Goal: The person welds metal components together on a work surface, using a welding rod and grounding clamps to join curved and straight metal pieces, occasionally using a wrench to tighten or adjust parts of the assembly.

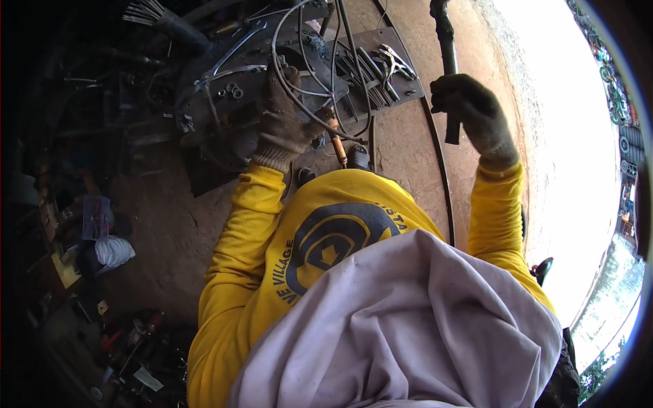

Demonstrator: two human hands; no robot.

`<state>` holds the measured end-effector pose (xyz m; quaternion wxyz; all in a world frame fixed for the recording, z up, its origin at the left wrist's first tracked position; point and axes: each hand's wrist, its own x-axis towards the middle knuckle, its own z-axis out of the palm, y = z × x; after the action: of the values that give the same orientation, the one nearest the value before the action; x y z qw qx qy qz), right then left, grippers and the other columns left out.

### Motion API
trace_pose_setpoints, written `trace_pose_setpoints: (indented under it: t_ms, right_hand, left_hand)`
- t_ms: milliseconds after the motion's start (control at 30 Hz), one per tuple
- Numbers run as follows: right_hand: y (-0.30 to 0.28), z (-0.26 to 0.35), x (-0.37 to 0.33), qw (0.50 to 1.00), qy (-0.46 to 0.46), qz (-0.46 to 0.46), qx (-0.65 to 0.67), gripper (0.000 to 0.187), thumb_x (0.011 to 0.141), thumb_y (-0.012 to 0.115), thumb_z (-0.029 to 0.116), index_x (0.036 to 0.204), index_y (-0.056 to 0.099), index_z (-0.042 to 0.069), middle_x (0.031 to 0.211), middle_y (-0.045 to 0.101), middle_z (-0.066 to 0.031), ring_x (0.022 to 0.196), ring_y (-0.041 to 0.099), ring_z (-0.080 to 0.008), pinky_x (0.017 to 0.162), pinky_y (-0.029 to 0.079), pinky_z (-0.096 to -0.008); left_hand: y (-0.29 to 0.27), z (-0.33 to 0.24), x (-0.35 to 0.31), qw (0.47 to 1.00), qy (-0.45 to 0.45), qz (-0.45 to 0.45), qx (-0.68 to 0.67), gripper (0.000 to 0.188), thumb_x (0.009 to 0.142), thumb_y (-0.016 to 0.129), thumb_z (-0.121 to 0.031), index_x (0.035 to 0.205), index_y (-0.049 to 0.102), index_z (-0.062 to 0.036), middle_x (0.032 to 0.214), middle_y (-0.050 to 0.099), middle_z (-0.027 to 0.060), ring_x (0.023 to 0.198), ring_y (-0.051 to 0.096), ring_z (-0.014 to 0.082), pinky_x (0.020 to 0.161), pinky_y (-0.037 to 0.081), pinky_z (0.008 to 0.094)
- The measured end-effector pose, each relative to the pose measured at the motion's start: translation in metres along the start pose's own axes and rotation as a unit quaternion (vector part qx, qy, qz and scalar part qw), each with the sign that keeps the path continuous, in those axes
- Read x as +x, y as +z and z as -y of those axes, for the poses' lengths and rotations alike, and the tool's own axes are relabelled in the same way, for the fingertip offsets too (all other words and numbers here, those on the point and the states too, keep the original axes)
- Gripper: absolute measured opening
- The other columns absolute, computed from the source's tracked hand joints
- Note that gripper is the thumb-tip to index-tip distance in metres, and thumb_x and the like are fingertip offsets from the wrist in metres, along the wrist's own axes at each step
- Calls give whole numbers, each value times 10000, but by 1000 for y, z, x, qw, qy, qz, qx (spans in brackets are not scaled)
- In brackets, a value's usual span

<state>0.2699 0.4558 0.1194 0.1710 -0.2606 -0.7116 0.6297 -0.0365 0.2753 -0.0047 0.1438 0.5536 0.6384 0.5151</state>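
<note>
My left hand, in a dirty knitted glove, is closed around a bent metal rod that curves into a large loop over the dark metal work table. Several thinner curved rods cross inside it. Just beside that hand, an orange-handled tool hangs at the table's near edge; its far end is hidden. Raised on the right, apart from the table, my gloved right hand grips a dark bar-like tool upright. Its lower end sticks out below my fist, and its top runs out of the picture.
Loose nuts, a wrench, a bundle of thin rods and locking pliers lie on the table. A long dark bar crosses the brown floor. At the left stands a clear plastic box.
</note>
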Motion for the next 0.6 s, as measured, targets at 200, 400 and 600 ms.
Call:
trace_pose_setpoints:
  t_ms: [200,400,600]
  right_hand:
    - [45,-91,-26,954,-48,-285,-77,513,962,652,27,1454,508,48,1028,670,-98,811,661,-126,673,559,-277]
    - [84,-124,-25,965,237,-102,38,409,992,633,188,1368,574,37,938,716,-117,755,697,-189,654,559,-349]
    - [104,-121,-20,968,143,-35,-205,439,974,644,233,1367,575,51,1116,708,-231,1028,706,-380,869,561,-450]
  left_hand:
    - [6,-24,8,987,6,49,155,1165,787,873,-380,1586,137,39,1470,432,231,1356,511,325,1157,442,419]
    - [9,-30,7,973,63,59,212,1159,795,872,-358,1579,120,47,1473,415,260,1355,506,354,1136,466,443]
    - [21,-39,5,969,47,25,242,1031,805,819,-485,1495,270,51,1449,416,279,1321,503,406,1098,478,489]
